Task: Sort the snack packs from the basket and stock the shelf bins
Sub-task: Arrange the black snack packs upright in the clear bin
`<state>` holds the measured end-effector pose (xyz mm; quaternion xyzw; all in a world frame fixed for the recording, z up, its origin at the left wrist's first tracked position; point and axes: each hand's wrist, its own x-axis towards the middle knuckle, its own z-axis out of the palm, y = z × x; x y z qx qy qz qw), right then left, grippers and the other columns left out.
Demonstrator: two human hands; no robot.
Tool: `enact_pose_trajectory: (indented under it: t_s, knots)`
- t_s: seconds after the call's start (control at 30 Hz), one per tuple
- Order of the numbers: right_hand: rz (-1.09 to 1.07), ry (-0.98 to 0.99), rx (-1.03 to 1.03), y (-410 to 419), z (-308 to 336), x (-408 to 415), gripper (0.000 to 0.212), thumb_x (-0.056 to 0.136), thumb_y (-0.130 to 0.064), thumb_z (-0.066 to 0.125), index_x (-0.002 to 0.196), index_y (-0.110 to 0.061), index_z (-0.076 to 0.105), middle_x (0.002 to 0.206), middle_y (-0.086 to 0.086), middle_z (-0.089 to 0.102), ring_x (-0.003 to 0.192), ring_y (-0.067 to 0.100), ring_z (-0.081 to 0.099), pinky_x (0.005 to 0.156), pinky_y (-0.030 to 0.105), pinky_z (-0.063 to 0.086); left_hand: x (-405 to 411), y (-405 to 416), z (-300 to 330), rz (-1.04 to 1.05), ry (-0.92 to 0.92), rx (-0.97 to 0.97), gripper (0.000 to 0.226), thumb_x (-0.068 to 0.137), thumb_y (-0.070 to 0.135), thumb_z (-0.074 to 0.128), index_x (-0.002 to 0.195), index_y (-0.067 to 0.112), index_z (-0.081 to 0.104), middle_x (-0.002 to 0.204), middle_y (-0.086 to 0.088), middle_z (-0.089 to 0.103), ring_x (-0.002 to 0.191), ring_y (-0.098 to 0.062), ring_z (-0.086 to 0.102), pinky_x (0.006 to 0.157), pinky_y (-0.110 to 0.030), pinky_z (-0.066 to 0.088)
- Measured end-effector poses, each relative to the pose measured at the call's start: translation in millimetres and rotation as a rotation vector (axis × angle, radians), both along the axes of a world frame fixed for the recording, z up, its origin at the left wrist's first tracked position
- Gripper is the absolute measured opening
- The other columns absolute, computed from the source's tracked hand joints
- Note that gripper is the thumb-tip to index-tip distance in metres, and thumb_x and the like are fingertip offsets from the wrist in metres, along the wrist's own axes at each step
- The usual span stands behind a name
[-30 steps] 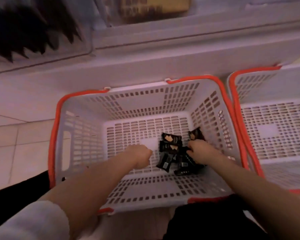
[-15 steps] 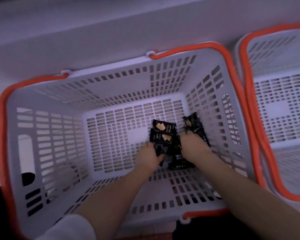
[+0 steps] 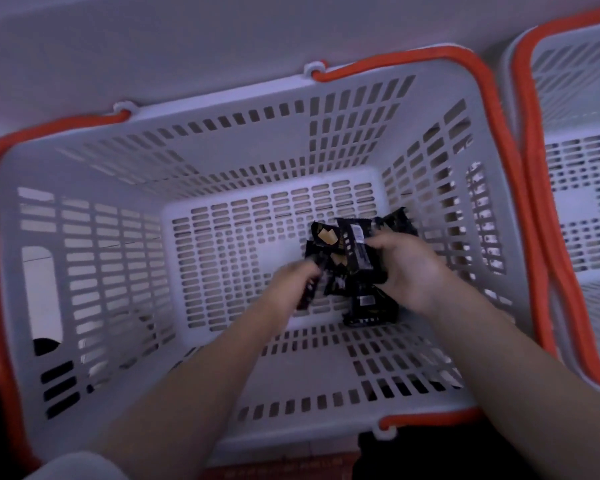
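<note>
— What lies in the grey basket (image 3: 94, 258)?

— A small heap of black snack packs (image 3: 347, 258) on the slotted floor, toward its right side. Some show a gold mark, one a white label.

— And the hands?

— Both reach down into it. The right hand (image 3: 407, 268) grips several packs, fingers curled round them. The left hand (image 3: 293, 284) is blurred; it appears to pinch one dark pack at the heap's left edge.

— The basket's trim?

— Orange handles (image 3: 492, 140) lie folded along the rim.

— Anything beside it?

— A second basket (image 3: 575, 202) of the same make, just to the right, only partly in frame. A pale sleeve (image 3: 73, 467) shows at the lower left.
</note>
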<state>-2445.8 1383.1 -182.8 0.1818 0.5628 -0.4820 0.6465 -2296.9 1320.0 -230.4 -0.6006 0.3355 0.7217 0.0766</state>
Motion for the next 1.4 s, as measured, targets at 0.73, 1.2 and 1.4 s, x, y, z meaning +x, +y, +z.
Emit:
enact_pose_trajectory:
  t_s: [0.73, 1.2, 1.4]
  knots:
    - [0.277, 0.005, -0.153, -11, -7, 44, 0.024, 0.096, -0.027, 0.047, 0.099, -0.014, 0.067, 0.094, 0.004, 0.071, 0.085, 0.017, 0.067, 0.079, 0.03, 0.05, 35, -26, 27, 0.34, 0.037, 0.064, 0.036, 0.094, 0.044, 0.047, 0.099, 0.014, 0.066, 0.096, -0.007, 0.072, 0.095, -0.024, 0.066, 0.089, -0.04, 0.05]
    - [1.031, 1.124, -0.498, -15, -7, 49, 0.031, 0.079, -0.02, 0.073, 0.108, -0.012, 0.066, 0.108, -0.003, 0.049, 0.097, 0.01, 0.05, 0.09, 0.018, 0.039, 42, -50, 29, -0.289, -0.166, -0.003, 0.054, 0.082, 0.065, 0.05, 0.107, 0.019, 0.063, 0.105, -0.007, 0.069, 0.098, -0.023, 0.065, 0.094, -0.04, 0.05]
    - [1.015, 0.954, -0.389, -11, -18, 46, 0.036, 0.089, -0.032, 0.059, 0.123, -0.017, 0.058, 0.109, -0.006, 0.061, 0.099, 0.004, 0.053, 0.076, -0.002, 0.033, 46, -44, 27, 0.091, 0.079, 0.278, 0.076, 0.08, 0.074, 0.039, 0.107, 0.007, 0.064, 0.095, -0.012, 0.073, 0.088, -0.025, 0.071, 0.067, -0.033, 0.057]
